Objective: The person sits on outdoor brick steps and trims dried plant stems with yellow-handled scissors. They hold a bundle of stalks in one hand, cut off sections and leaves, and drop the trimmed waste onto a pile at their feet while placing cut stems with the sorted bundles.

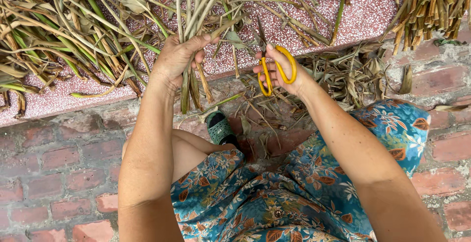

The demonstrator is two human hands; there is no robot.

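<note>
My left hand (pixel 177 58) grips a bundle of long green and tan plant stalks (pixel 198 6), whose cut ends hang below my fist. My right hand (pixel 279 72) holds yellow-handled scissors (pixel 267 63) with fingers through the loops, blades pointing up toward the stalks. The scissors are a little to the right of the bundle, not touching it. Both hands are over the edge of a pink speckled slab (pixel 363 11).
Heaps of loose stalks and dry leaves (pixel 59 31) cover the slab at left, and another bundle (pixel 431 6) lies at top right. Trimmed dry scraps (pixel 343 75) litter the red brick floor (pixel 54 168). My green sandal (pixel 220 128) and floral-clothed knees (pixel 314 188) are below.
</note>
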